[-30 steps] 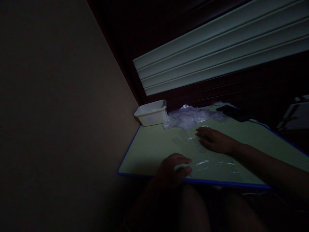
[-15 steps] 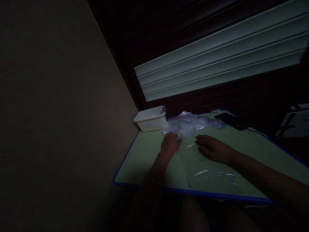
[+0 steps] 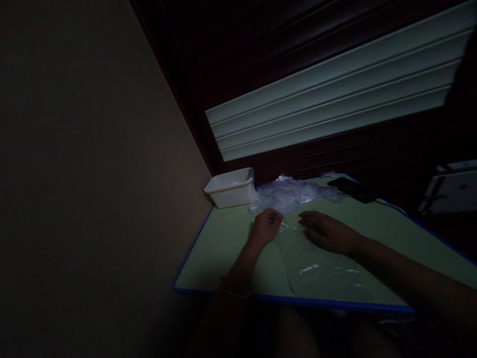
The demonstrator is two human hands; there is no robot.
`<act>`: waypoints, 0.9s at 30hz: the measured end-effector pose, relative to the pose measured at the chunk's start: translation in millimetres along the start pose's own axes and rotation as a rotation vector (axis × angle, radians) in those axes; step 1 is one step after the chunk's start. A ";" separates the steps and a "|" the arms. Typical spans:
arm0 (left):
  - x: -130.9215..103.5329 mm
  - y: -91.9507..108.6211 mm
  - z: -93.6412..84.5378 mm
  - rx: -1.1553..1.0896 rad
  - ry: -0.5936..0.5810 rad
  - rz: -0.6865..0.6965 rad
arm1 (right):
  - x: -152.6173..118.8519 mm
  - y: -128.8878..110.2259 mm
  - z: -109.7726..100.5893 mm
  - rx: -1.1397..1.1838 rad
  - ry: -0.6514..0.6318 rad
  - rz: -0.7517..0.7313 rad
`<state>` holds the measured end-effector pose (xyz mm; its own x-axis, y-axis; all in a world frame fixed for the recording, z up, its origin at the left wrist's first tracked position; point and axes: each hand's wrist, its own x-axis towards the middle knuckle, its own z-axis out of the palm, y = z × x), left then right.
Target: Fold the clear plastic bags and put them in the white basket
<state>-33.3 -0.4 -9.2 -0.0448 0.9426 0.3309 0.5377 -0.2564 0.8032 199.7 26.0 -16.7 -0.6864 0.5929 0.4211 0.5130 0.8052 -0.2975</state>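
A clear plastic bag (image 3: 320, 278) lies flat on the pale green tabletop, with glints of light across it and its near end by the table's front edge. At its far left corner is my left hand (image 3: 267, 224), fingers curled in and pinched on the plastic. My right hand (image 3: 326, 232) rests over the bag's far right part, its fingers stretched out and slightly apart. Just beyond both hands lies a pile of crumpled clear plastic bags (image 3: 292, 193). The dim light blurs the bag's outline.
A white plastic bin (image 3: 231, 194) stands at the table's far left corner, against the wall (image 3: 112, 174). Toward the back right lies a dark object (image 3: 352, 189) with a pale cable. The table (image 3: 208, 253) has a blue edge; a dark louvred door (image 3: 335, 104) rises behind it.
My left hand's fingers have curled in at the bag's corner, where they were spread more before. My right hand has barely moved. The view has shifted slightly.
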 end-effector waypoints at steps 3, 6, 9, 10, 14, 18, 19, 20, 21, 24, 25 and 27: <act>-3.1 7.6 4.1 -0.250 -0.098 -0.012 | 0.0 1.4 1.2 0.001 -0.004 -0.003; -3.6 13.4 4.7 -0.385 -0.133 -0.044 | 0.3 1.1 1.3 -0.009 -0.014 0.002; -3.6 16.0 2.5 -0.415 -0.138 -0.060 | 0.8 -0.8 0.0 -0.013 -0.018 0.016; -3.7 16.5 2.0 -0.434 -0.150 -0.066 | 1.0 -1.7 -0.7 -0.011 -0.021 0.017; -3.3 17.7 3.1 -0.482 -0.185 -0.085 | 1.8 -5.5 -3.8 0.013 -0.036 0.020; -1.0 18.2 1.0 -0.387 -0.123 -0.109 | 1.7 -8.2 -6.6 0.041 -0.028 0.048; -0.8 17.5 -2.1 -0.309 -0.090 -0.096 | 1.6 -8.3 -6.9 0.045 -0.027 0.048; -1.1 16.2 -6.6 -0.201 -0.060 -0.070 | 1.5 -8.1 -7.0 0.046 -0.029 0.046; -1.8 14.5 -12.3 -0.070 -0.043 -0.033 | 1.4 -7.5 -6.8 0.046 -0.031 0.043; -6.3 7.0 -32.6 0.317 -0.123 0.035 | 1.1 -4.4 -4.9 0.047 -0.030 0.043; -8.2 4.2 -38.7 0.387 -0.160 0.018 | 1.0 -3.2 -4.1 0.048 -0.026 0.045; -11.1 -0.7 -47.6 0.437 -0.199 -0.015 | 0.9 -1.3 -2.6 0.048 -0.019 0.040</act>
<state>-73.3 -20.8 10.2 0.0839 0.9791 0.1853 0.8438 -0.1688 0.5094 199.8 25.4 -13.7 -0.6760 0.6240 0.3919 0.5149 0.7805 -0.3545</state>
